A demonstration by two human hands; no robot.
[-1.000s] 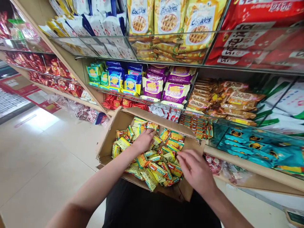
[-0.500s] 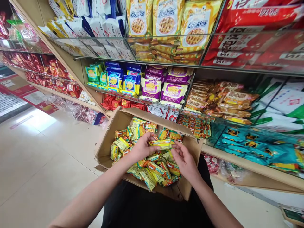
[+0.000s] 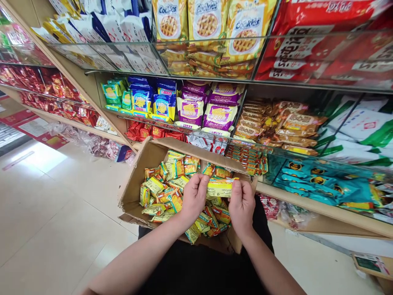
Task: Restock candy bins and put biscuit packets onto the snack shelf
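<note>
A yellow snack packet is stretched level between my two hands, above an open cardboard box. My left hand is closed on its left end, the thumb pressed against the fingers. At the other end my right hand pinches the wrapper in the same way. Under them the box holds many loose snack packets in yellow, orange and green wrappers. My forearms cover part of the box's near side. The box rests on my lap, over dark clothing.
Glass-fronted shelves rise close behind the box, stocked with cookie bags, purple soda biscuit packs and teal packs. Plastic bags of sweets lie on the tiled floor at left. A low board is at lower right.
Both hands have tightened from a loose hold to firm pinches on the packet's two ends. The packet has turned to show its printed side. The view has shifted slightly.
</note>
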